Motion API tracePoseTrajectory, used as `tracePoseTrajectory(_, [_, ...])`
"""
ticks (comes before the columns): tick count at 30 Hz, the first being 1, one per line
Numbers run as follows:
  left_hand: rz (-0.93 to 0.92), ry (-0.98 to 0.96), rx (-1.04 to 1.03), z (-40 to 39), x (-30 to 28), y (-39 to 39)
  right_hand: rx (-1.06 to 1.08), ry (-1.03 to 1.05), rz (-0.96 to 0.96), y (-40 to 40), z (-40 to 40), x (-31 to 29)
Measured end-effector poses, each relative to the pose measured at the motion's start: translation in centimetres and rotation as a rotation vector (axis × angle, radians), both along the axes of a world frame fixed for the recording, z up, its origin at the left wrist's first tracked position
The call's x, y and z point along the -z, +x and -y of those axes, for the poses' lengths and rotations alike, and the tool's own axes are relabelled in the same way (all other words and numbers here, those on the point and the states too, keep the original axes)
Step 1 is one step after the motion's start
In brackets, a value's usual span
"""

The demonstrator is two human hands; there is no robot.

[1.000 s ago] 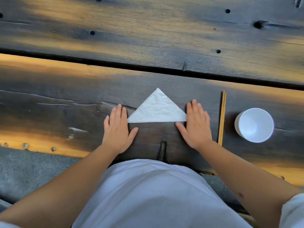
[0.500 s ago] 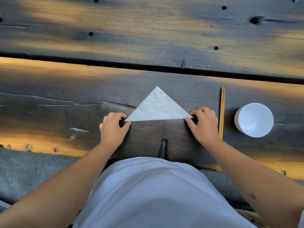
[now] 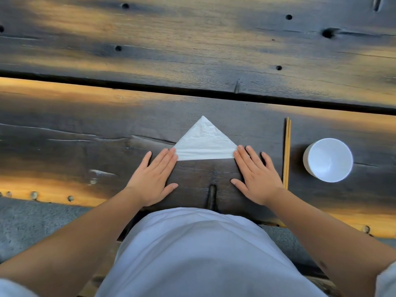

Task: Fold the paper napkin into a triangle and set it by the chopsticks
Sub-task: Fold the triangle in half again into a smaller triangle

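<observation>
One white paper napkin (image 3: pixel 204 141), folded into a flat triangle with its apex pointing away from the person, is lying on the dark weathered wooden plank surface (image 3: pixel 85 129), long edge nearest the body. Left hand (image 3: pixel 153 179) is resting palm down, fingers extended and held close together, fingertips overlapping the napkin's left corner. Right hand (image 3: pixel 256 175) is lying palm down with fingers slightly spread, index and middle fingertips touching the napkin's right corner. Neither hand is pinching anything. Pair of thin light wooden chopsticks (image 3: pixel 287 151) is lying side by side, just beside the right hand on its outer side, apart from the napkin. Round white cup (image 3: pixel 327 159) is standing upright near the chopsticks, further right. Person's white garment (image 3: pixel 192 254) is filling the lower centre of the view.
</observation>
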State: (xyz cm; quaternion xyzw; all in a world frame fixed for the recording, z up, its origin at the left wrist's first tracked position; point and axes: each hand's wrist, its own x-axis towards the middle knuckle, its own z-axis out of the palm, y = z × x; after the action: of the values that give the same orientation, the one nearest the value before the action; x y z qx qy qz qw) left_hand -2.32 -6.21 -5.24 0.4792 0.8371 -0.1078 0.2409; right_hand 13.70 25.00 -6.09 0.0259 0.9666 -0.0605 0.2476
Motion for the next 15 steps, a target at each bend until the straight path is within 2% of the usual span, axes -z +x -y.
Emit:
tracePoseTrajectory(4, [-0.008,-0.004,-0.059,1.0,-0.6,-0.3,0.054,0.004,0.008,0.5,0.1,-0.4])
tracePoseTrajectory(7, [-0.016,0.046,-0.103,-0.2,-1.1,0.0,0.058,-0.028,-0.066,-1.0,1.3,-1.0])
tracePoseTrajectory(11, [0.013,0.138,-0.03,-4.6,-0.9,1.6,-0.016,-0.127,-0.156,-6.3,3.6,-1.5])
tracePoseTrajectory(15, [0.01,0.044,-0.011,-5.4,0.1,1.6,-0.203,-0.117,-0.098,-10.5,3.6,-0.8])
